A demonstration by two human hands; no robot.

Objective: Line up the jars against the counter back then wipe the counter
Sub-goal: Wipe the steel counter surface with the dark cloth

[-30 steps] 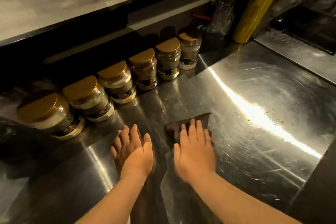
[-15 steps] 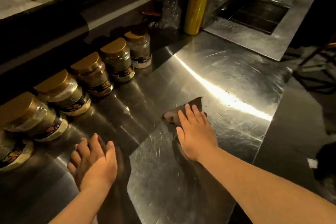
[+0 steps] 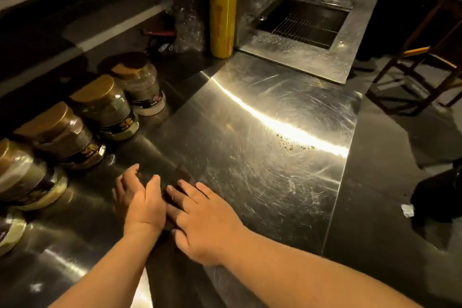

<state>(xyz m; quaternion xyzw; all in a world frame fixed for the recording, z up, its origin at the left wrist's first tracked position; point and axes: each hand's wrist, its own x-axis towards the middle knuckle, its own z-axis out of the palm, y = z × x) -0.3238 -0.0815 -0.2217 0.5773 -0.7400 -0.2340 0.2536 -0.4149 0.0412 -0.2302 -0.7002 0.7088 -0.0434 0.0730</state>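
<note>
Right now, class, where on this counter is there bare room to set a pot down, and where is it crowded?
Bare: the counter between the jars, yellow roll and right edge, apart from crumbs. Crowded: along the jars, and around the left hand, right hand and cloth.

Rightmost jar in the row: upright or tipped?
Upright: the jar stands on its base on the counter, gold lid on top.

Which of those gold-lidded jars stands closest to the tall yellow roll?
The far-end jar, its lid half in shadow. The other jars run back toward the camera, away from the yellow roll.
</note>
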